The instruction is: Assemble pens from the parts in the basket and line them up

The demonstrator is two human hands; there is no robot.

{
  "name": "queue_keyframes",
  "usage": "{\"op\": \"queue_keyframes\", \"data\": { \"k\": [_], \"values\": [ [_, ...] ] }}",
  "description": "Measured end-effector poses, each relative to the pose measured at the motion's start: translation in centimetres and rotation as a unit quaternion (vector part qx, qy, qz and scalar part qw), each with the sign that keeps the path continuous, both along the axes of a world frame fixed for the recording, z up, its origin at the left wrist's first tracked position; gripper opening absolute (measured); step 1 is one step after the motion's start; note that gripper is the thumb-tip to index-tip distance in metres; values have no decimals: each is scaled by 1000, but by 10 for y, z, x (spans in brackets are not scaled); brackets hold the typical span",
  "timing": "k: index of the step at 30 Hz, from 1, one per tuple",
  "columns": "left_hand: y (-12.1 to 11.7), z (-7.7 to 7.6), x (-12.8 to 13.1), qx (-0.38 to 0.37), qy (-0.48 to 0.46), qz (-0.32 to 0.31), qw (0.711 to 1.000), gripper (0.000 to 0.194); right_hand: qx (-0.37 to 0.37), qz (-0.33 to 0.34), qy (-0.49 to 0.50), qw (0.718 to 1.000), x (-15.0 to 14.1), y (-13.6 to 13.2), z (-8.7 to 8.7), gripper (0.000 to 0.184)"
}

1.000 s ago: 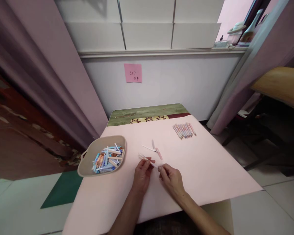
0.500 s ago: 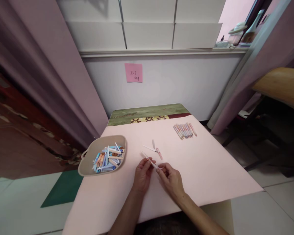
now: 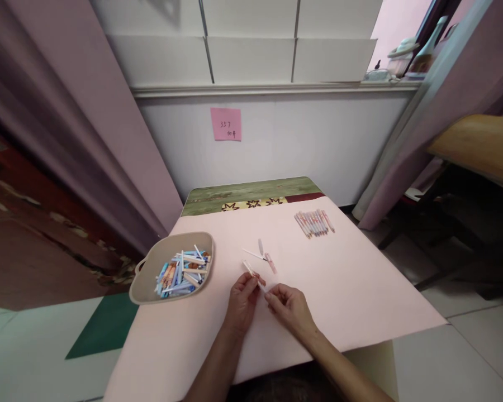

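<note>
Head view: pink-covered table (image 3: 339, 290) against white wall (image 3: 297, 139), curtains (image 3: 121, 123) either side.

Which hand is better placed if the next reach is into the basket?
Left, probably: the left hand is nearer the basket, and the right hand lies beyond it. Both are busy at the pen, though.

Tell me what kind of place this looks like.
Probably a room in a home: patterned green table end under a pink cover, long mauve curtains, and a bottle on the sill.
</note>
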State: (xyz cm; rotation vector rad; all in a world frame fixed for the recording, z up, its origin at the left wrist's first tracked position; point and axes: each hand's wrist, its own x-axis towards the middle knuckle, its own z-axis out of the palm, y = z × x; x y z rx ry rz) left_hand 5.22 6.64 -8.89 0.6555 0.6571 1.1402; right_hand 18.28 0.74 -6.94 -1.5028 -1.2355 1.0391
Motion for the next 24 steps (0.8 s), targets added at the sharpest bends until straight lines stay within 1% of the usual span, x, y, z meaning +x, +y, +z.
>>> {"op": "queue_keyframes", "data": {
  "k": [3,6,9,11,12,13,14,15,17,20,24],
  "values": [
    [-1,-1,2,2,23,10,1000,14,34,-16,-100,994,3,0,7,21],
    [0,-1,5,-3,62,27,998,25,48,-17,-144,988,7,1,8,15],
    [1,0,6,-10,83,51,995,40,51,-32,-187,980,23,13,8,15],
    [1,1,6,-7,83,56,995,41,32,-70,-234,969,45,32,9,19],
    [1,0,6,-5,84,54,995,39,14,-102,-270,957,58,45,11,20],
    [2,0,5,-2,85,49,995,36,-13,-128,-314,941,72,59,13,21],
    [2,0,5,0,86,43,995,33,-49,-157,-364,917,85,73,15,22],
    [2,0,5,1,87,37,996,31,-64,-174,-382,905,98,87,16,23],
    [1,-1,5,0,88,31,996,28,-85,-189,-402,892,118,113,17,24],
    [1,0,5,-6,93,32,995,27,-107,-197,-429,875,133,137,14,24],
    [1,2,5,-12,105,26,994,26,-120,-191,-456,861,133,150,9,23]
  ]
}}
